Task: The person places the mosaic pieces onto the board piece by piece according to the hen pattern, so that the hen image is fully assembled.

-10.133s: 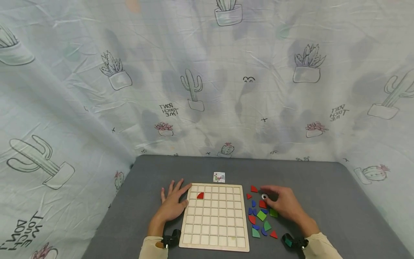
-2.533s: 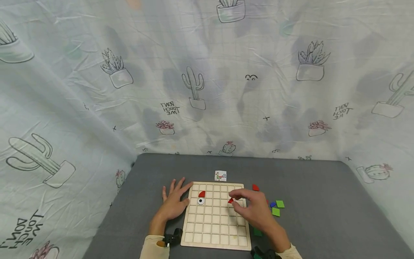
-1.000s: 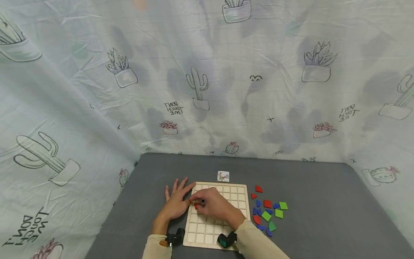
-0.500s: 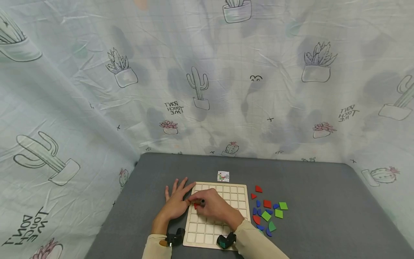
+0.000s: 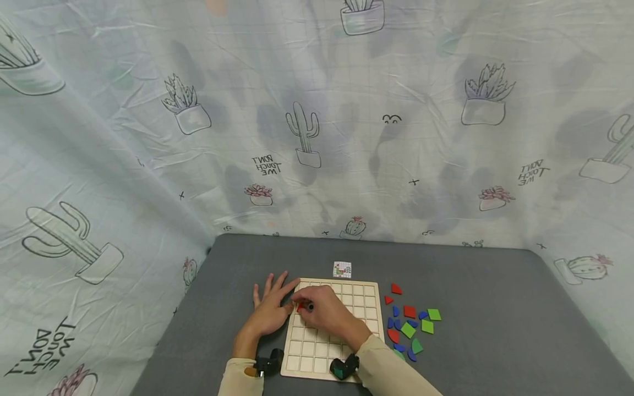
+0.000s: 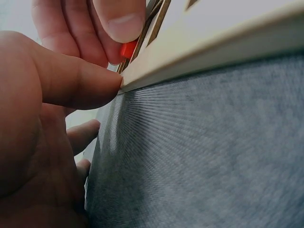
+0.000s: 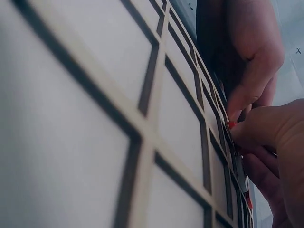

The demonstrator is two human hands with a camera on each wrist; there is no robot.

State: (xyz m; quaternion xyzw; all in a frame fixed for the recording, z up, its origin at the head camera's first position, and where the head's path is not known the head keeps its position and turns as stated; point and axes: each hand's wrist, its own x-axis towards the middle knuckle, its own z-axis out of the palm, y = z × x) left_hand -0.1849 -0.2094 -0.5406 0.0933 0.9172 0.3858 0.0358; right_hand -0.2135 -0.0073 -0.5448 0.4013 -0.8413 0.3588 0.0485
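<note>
A pale wooden grid board (image 5: 321, 350) lies flat on the grey table. My left hand (image 5: 269, 314) rests by its upper left edge, fingers spread, with the thumb against the rim (image 6: 122, 85). Over the leftmost column my right hand (image 5: 329, 312) pinches a small red triangle (image 5: 300, 309) between thumb and fingers. In the left wrist view only a corner of that red triangle (image 6: 128, 49) shows under a fingertip. A white disc with a black dot (image 5: 310, 307) sits in the neighbouring cell, partly covered by the right hand, which also hides the nearby cells.
Loose flat pieces lie right of the board: red quarter circles (image 5: 395, 289), a red square (image 5: 409, 312), green squares (image 5: 433, 314) and several blue pieces (image 5: 398, 324). A small printed pattern card (image 5: 342, 269) lies behind the board. Patterned cloth (image 5: 426, 181) stands around the table.
The disc went from the loose pieces onto the board. The right hand then carried the red triangle leftward to the first column, and has just shifted it slightly away from me. The left hand stays put.
</note>
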